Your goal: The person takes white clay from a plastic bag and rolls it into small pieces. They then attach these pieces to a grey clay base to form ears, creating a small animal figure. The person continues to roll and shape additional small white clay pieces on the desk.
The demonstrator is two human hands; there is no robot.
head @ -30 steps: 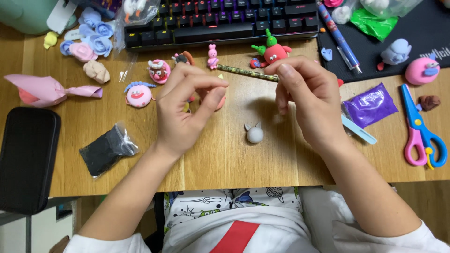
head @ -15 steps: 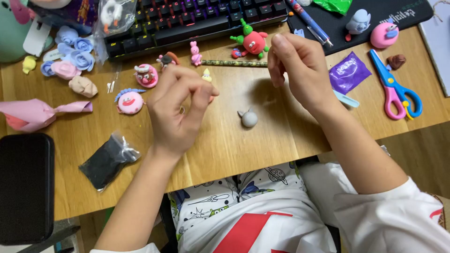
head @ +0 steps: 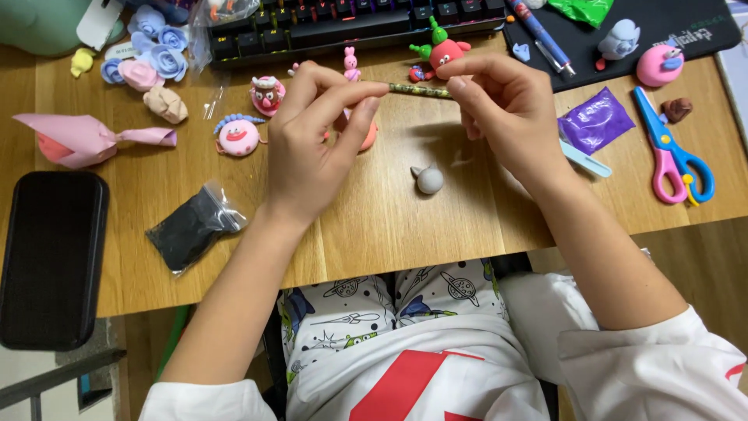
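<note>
Black clay in clear bag

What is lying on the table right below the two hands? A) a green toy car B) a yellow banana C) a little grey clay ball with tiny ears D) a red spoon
C: a small grey clay ball with two tiny ears sits on the wooden table, below the left hand and the right hand.

Black pouch: clear flat bag of black clay, front left of desk.
Purple pouch: shiny, crumpled, right, beside scissors.
Green pouch: top edge, on dark mat.
</note>
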